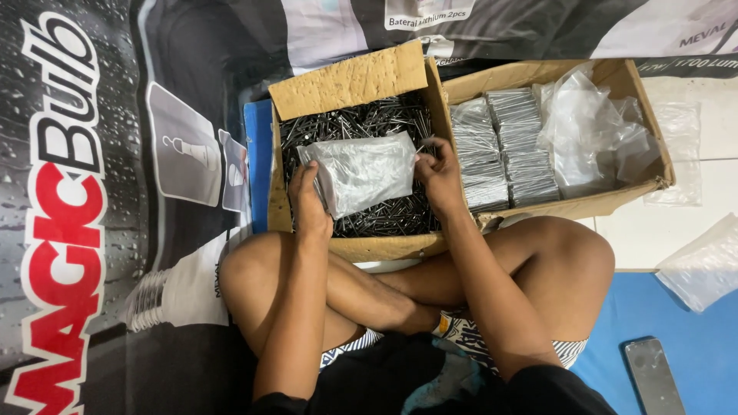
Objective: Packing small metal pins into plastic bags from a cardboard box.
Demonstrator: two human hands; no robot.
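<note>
Two hands hold one clear bag [361,170] over the left box [350,81], which is full of loose dark nails [384,221]. The left hand [309,204] grips the bag's left edge, thumb on top, its other fingers hidden behind the plastic. The right hand [438,177] pinches the bag's right edge between fingertips. Whether the bag holds anything is hard to make out (the plastic is cloudy and glares). The nails beneath it are covered where the bag lies, and single nails blur into a spiky mass.

The box is rough brown cardboard with one flap standing up at the far side. Touching it on the right, a second box [630,77] holds packed, shiny bundles [500,146] in rows, partly buried under crumpled plastic [592,131]. Empty bags [703,265] lie on the pale floor to the right, one cut off by the edge. A flat dark phone [653,376] rests on a blue mat [692,338], its lower end out of view. The person sits cross-legged on a glossy printed banner [92,230].
</note>
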